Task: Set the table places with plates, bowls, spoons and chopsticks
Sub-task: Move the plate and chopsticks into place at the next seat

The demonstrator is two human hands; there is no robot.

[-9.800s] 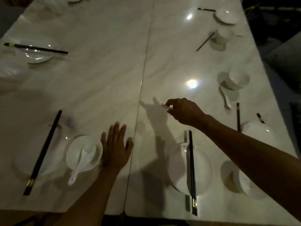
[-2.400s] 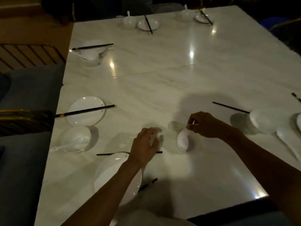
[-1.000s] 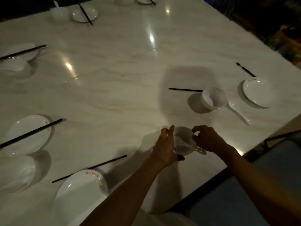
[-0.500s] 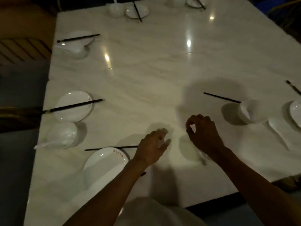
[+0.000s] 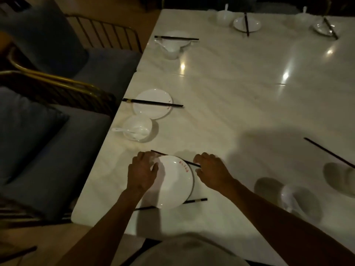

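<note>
- The left hand (image 5: pixel 142 174) rests on the left rim of the white plate (image 5: pixel 173 184) near the counter's (image 5: pixel 240 96) near-left corner, fingers bent over the rim and touching it.
- The right hand (image 5: pixel 212 172) sits at the plate's right rim; its curled fingers pinch the end of a black chopstick (image 5: pixel 189 162) that runs along the plate's far edge.
- This plate carries small red marks on its far-right rim and seems to lie on a second plate, whose edge shows on the right side.
- Another black chopstick (image 5: pixel 194 201) lies partly under the plate's near edge, its end sticking out to the right.
- Further along the left edge stands a white bowl (image 5: pixel 137 127) with a white spoon (image 5: pixel 127 130) in it, the handle pointing toward the edge.
- Just beyond that bowl lies a second white plate (image 5: pixel 152 103) with a pair of black chopsticks (image 5: pixel 153 102) across it.
- Near the far-left corner a further setting (image 5: pixel 172 45) has chopsticks laid across white dishes.
- Along the far edge stand two more settings (image 5: pixel 246 24), each a small plate with chopsticks and a bowl with a spoon.
- Near the right edge, in shadow, sit a blurred bowl (image 5: pixel 292 198) and a loose chopstick (image 5: pixel 328 152).
- Blue-cushioned chairs (image 5: pixel 57 141) stand beside the left edge.
</note>
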